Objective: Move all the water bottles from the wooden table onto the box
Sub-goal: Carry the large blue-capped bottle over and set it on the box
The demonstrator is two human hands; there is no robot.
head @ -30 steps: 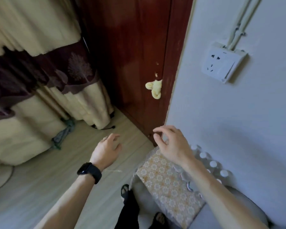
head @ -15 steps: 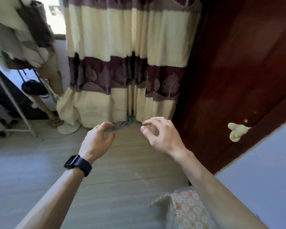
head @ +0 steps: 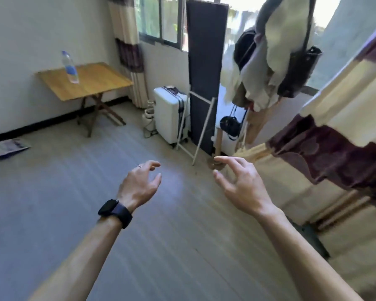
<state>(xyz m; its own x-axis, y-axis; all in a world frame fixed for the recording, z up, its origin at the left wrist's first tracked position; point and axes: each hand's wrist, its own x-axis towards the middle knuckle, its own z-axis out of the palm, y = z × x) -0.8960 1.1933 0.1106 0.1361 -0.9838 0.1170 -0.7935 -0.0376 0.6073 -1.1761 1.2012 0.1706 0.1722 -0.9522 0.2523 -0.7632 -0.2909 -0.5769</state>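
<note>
While one bottle waits across the room, both hands hang empty

As the head view looks down the room, the water bottle (head: 70, 67) stands upright on the wooden table (head: 100, 81), far off to the upper left, long axis vertical, cap up. Both hands are held out low over the floor (head: 74, 213), well apart from it. Left hand (head: 139, 184), the one with the black watch (head: 115, 210), has its fingers loosely curved and spread, holding nothing. Right hand (head: 239, 183) is the same: thumb and fingers bowed open, nothing between them.

Left is the nearer one, since the table lies to that side. I'd call this the walk over to fetch the bottle, and a side-on grasp round the body looks the likely answer for one standing up. Only one bottle shows on the tabletop.

The box is nowhere in view, so what sits on it can't be told. The bottle itself is clear with a blue label, but its fill level is too small to read. A white suitcase (head: 170, 114) stands shut, between the table and the striped curtain (head: 334, 137).
</note>
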